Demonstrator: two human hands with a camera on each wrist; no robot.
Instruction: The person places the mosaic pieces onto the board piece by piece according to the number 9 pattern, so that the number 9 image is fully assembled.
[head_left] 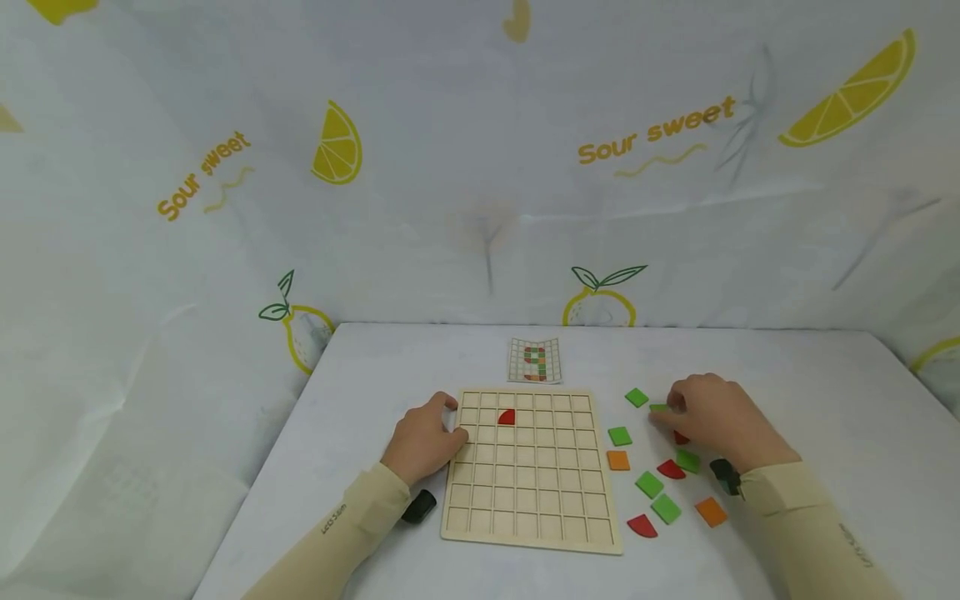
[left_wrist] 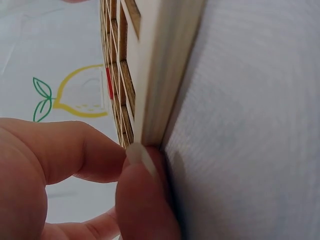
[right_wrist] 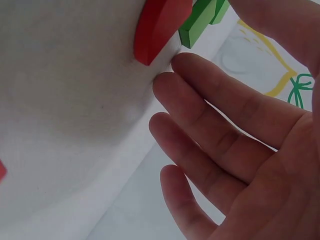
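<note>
A wooden grid board (head_left: 532, 467) lies on the white table, with one red quarter-round piece (head_left: 507, 417) in a cell of its second row. My left hand (head_left: 452, 422) grips the board's left edge near the far corner; in the left wrist view the thumb (left_wrist: 145, 200) presses against the board's side (left_wrist: 167, 65). To the right of the board, my right hand (head_left: 663, 417) hovers over loose pieces with its fingers (right_wrist: 210, 115) straight and holding nothing. It is closest to a green square (head_left: 658, 408) and a red piece (right_wrist: 160, 25).
Several loose green, red and orange pieces lie right of the board, among them a green square (head_left: 637, 397), an orange square (head_left: 618, 460) and a red quarter-round (head_left: 642, 526). A small pattern card (head_left: 535, 360) lies behind the board. Lemon-print cloth (head_left: 480, 167) walls the table.
</note>
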